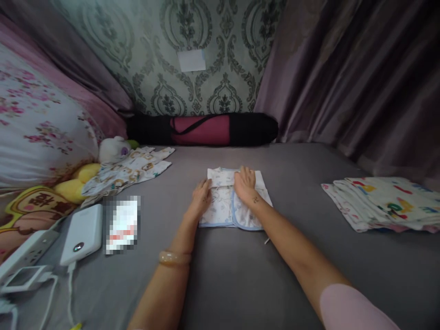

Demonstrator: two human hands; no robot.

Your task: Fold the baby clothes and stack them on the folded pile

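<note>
A small white baby shirt [220,215] with pale prints and blue edging lies folded on the grey bed sheet, in the middle of the head view. A folded band of the cloth runs across its far part, and a rounded blue-trimmed flap is at its near right. My left hand [201,198] rests along the shirt's left edge, its fingers pointing forward onto the cloth. Higher up on the right half, my right hand [245,185] presses down with fingers spread. Both hands touch the shirt, which stays flat on the bed. A short white tie [267,240] shows beside my right forearm.
Folded patterned cloths [388,204] are stacked at right. At left lie a printed garment [134,169], plush toys [115,149], a white power bank [82,233], a power strip [30,250] with cables and a blurred packet [122,224]. A black-and-red long bag [202,129] lies along the wall.
</note>
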